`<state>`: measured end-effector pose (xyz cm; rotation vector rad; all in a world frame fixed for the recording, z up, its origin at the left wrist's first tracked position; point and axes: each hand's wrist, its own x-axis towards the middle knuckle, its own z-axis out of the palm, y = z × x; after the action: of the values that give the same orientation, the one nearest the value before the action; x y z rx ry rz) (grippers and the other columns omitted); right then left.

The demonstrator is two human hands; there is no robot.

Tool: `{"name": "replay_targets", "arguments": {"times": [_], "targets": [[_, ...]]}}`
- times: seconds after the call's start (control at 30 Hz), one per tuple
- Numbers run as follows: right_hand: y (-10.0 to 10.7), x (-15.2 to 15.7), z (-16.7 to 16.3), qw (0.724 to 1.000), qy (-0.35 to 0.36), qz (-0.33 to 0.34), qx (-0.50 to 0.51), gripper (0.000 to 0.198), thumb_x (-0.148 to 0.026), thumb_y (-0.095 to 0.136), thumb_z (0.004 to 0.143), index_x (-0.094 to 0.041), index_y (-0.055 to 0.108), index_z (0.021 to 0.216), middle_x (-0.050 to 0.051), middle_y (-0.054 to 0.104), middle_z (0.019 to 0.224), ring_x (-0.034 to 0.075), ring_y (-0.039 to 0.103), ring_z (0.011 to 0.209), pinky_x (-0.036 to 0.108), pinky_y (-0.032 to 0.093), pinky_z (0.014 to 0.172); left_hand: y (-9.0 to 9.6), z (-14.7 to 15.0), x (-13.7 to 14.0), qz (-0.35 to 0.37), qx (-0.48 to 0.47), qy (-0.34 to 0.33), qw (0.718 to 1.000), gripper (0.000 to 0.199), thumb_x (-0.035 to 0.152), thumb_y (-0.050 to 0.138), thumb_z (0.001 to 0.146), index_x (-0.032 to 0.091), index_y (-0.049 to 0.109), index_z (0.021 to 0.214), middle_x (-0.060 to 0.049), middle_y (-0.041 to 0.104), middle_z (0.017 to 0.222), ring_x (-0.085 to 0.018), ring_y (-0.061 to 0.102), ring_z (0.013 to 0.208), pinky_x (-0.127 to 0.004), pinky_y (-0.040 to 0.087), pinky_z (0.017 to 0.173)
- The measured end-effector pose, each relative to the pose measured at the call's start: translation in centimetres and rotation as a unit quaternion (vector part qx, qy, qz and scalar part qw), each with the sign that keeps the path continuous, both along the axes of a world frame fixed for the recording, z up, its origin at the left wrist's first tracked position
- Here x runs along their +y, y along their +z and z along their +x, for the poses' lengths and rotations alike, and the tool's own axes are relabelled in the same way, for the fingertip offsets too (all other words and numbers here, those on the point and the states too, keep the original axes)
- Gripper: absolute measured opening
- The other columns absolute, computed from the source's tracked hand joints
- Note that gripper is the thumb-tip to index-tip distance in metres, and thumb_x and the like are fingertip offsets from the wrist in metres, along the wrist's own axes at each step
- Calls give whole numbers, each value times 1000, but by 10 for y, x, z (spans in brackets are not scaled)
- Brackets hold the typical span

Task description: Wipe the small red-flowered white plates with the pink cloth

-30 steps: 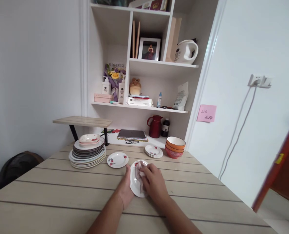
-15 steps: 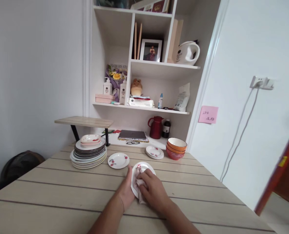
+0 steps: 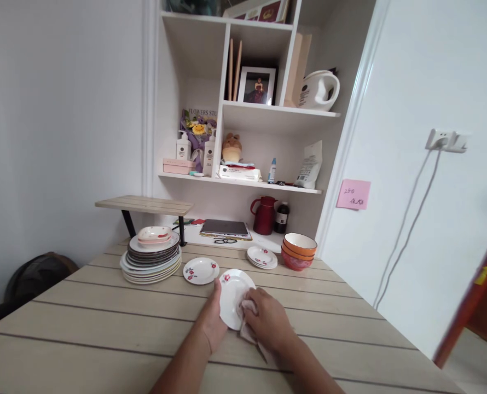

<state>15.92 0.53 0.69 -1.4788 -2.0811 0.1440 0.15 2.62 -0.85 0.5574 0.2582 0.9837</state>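
A small white plate with red flowers (image 3: 232,298) is tilted up above the table, its face toward me. My left hand (image 3: 214,317) grips its left rim, thumb along the edge and the other fingers hidden behind. Bunched in my right hand (image 3: 268,320) is a pale pinkish cloth (image 3: 248,330), pressed against the plate's right side with its loose end hanging below. Just beyond lies a similar flowered plate (image 3: 201,271) flat on the table. A short stack of matching small plates (image 3: 262,257) sits farther back to the right.
At the left stands a tall stack of plates (image 3: 151,268) with small dishes on top, beside a low wooden riser (image 3: 145,205). Stacked bowls (image 3: 299,251) are at the back right. Behind are a laptop (image 3: 225,227), a red jug (image 3: 264,215) and a dark bottle (image 3: 282,218).
My right hand and the cloth have slid from the plate's middle to its right side, uncovering more of its face. The plate has shifted slightly up and left in my left hand.
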Motion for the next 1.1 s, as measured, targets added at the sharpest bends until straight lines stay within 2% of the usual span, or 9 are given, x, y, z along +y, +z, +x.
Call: {"name": "replay_targets", "arguments": {"times": [0.13,0.23,0.33,0.47,0.6,0.67,0.8,0.97,1.1], "targets": [[3,-7,-10,996,83,3,18,17,-15,55,78,-23,61,92,2,62,95,17,59,86,25,38,75,4,1,-2,-6,16,-2,1000,70,64,39,90,10,57,132,-16,69,121,-29,62,117,-39,42,104],[3,-5,-13,995,87,39,34,21,-15,52,82,-24,62,98,3,60,103,17,59,91,26,41,78,8,5,-8,-2,26,-27,999,67,62,41,90,12,58,131,-15,69,120,-28,62,116,-39,43,101],[1,3,-8,997,27,70,29,24,-19,48,87,-24,63,104,5,58,105,19,60,91,28,42,78,9,8,-9,-1,24,-33,999,66,63,41,90,16,56,134,-14,70,119,-29,63,115,-40,44,101],[-5,11,3,993,-77,79,34,25,-25,47,90,-24,62,110,5,57,101,18,60,83,27,42,68,5,5,-6,1,25,-38,999,71,65,41,89,15,53,137,-15,70,119,-29,62,116,-41,42,102],[-10,13,3,989,-97,90,68,22,-23,48,90,-23,61,108,5,57,100,19,60,83,28,42,67,4,4,-6,8,24,-49,998,72,66,41,88,16,51,139,-15,70,121,-29,61,117,-42,41,102],[-9,13,-2,989,-63,100,88,22,-20,49,89,-23,62,107,5,57,103,19,60,87,29,45,75,4,6,-7,10,21,-51,998,70,65,43,88,18,50,139,-14,70,121,-29,62,115,-42,42,101],[-2,7,-15,988,60,105,97,35,-10,50,83,-24,63,112,6,56,106,20,57,98,31,45,86,4,10,-8,9,15,-25,1000,63,62,46,88,20,55,134,-12,72,114,-28,66,109,-40,46,96],[10,-9,-19,979,187,40,75,37,-2,49,74,-24,67,98,4,57,101,18,55,96,29,44,84,2,5,-7,-7,32,29,999,67,68,46,85,13,64,119,-15,74,105,-29,68,104,-39,49,93],[10,-11,-16,975,212,-4,61,35,0,50,69,-23,68,89,2,57,98,16,56,92,26,44,81,2,-2,-4,-28,47,8,998,77,74,45,82,9,65,118,-17,74,105,-32,67,106,-43,49,93]]}}
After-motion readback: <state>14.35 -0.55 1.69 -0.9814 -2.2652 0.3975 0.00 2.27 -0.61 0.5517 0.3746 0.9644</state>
